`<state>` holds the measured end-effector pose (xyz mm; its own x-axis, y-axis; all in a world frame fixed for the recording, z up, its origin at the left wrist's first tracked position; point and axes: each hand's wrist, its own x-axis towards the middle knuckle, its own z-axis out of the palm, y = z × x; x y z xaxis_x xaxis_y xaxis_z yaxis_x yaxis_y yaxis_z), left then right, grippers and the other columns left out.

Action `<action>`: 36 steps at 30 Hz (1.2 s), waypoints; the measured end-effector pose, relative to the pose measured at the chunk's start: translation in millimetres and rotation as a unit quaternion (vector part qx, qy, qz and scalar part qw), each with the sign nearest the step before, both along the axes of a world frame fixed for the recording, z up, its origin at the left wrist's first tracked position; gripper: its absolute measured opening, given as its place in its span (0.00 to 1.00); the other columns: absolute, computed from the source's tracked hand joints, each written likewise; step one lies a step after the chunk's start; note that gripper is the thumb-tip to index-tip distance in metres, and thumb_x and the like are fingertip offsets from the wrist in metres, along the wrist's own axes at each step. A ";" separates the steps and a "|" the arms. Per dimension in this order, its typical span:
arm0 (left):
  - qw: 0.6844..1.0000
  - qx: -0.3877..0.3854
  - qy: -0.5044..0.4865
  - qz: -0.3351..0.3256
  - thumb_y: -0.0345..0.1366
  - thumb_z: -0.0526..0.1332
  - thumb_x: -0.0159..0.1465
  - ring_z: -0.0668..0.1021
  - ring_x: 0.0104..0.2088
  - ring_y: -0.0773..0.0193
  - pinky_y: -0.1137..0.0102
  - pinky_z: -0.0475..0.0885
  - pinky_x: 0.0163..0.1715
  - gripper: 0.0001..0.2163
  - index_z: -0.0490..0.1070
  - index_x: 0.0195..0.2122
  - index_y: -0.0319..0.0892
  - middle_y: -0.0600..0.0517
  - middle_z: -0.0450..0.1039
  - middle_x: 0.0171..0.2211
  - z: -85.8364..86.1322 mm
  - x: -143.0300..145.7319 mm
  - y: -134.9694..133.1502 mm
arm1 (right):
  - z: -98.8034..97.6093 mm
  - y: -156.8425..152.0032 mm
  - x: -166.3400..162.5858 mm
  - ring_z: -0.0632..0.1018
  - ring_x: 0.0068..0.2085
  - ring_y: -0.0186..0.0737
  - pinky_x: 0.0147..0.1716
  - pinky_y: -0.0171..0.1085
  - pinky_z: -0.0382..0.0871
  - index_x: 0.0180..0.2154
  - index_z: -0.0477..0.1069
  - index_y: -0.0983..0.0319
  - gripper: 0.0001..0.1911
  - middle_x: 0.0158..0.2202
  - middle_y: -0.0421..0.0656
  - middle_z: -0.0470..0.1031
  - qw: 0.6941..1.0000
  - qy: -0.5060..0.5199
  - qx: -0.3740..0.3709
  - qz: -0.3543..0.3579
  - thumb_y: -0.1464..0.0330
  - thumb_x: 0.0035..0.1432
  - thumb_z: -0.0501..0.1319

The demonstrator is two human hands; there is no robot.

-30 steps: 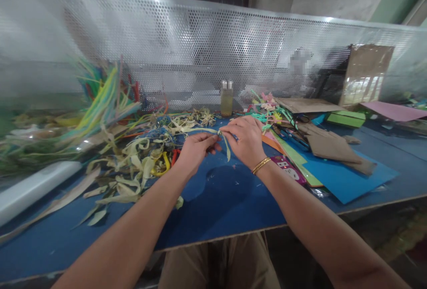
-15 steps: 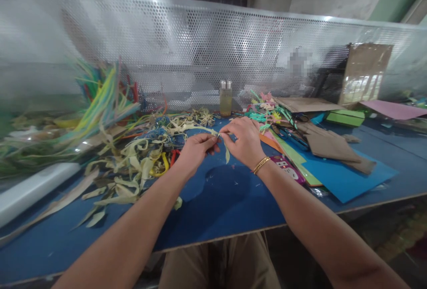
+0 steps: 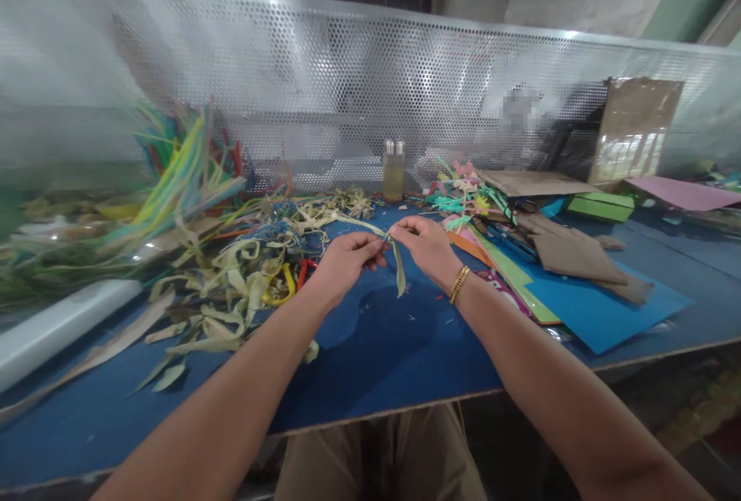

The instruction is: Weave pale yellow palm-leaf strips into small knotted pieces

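My left hand (image 3: 343,263) and my right hand (image 3: 427,246) meet over the blue table (image 3: 376,346), both pinched on a pale green leaf strip (image 3: 398,268). One end of the strip hangs down between the hands; the other runs left toward a heap of pale leaf strips (image 3: 231,285). A gold bracelet (image 3: 459,283) circles my right wrist. The fingertips of both hands nearly touch each other.
A small glass bottle (image 3: 393,170) stands by the perforated metal screen (image 3: 347,84). Coloured strips (image 3: 179,169) pile up at left. Right of the hands lie coloured paper pieces (image 3: 468,196), blue card (image 3: 602,304), brown paper (image 3: 573,254), green blocks (image 3: 602,206) and a cardboard box (image 3: 634,126).
My right hand has turned and dropped slightly, so the wrist and bracelet now face sideways. The hanging end of the leaf strip has swung a little lower. The left hand has barely moved.
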<state>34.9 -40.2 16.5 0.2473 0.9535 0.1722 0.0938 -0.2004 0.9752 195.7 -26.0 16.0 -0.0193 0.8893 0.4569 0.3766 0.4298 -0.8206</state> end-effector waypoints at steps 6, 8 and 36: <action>1.000 -0.007 -0.002 0.000 0.42 0.63 0.56 0.68 0.21 0.69 0.72 0.60 0.23 0.10 0.73 0.28 0.40 0.52 0.72 0.21 -0.5 0.1 -0.3 | -3.8 4.1 -0.4 0.68 0.26 0.33 0.28 0.34 0.61 0.26 0.72 0.62 0.12 0.23 0.38 0.71 0.999 0.041 -0.031 0.012 0.59 0.50 0.62; 1.000 -0.013 -0.005 0.001 0.42 0.63 0.56 0.68 0.20 0.69 0.72 0.61 0.23 0.09 0.73 0.27 0.41 0.53 0.72 0.20 -0.2 0.2 -0.6 | -4.2 4.7 -0.4 0.67 0.26 0.32 0.28 0.34 0.60 0.25 0.72 0.62 0.13 0.23 0.38 0.70 0.998 0.048 -0.039 0.014 0.59 0.50 0.62; 0.998 -0.037 -0.026 0.038 0.38 0.63 0.54 0.70 0.24 0.68 0.71 0.63 0.27 0.07 0.70 0.28 0.41 0.54 0.72 0.23 -3.8 2.2 1.4 | -3.2 3.3 -1.2 0.75 0.33 0.34 0.37 0.35 0.69 0.36 0.72 0.63 0.08 0.33 0.42 0.76 0.996 0.066 0.027 0.047 0.69 0.51 0.60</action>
<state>37.2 -38.8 12.6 0.1655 0.9799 0.1117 0.0546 -0.1222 0.9910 194.5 -22.8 12.8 -0.0371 0.8606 0.5079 0.2233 0.5025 -0.8352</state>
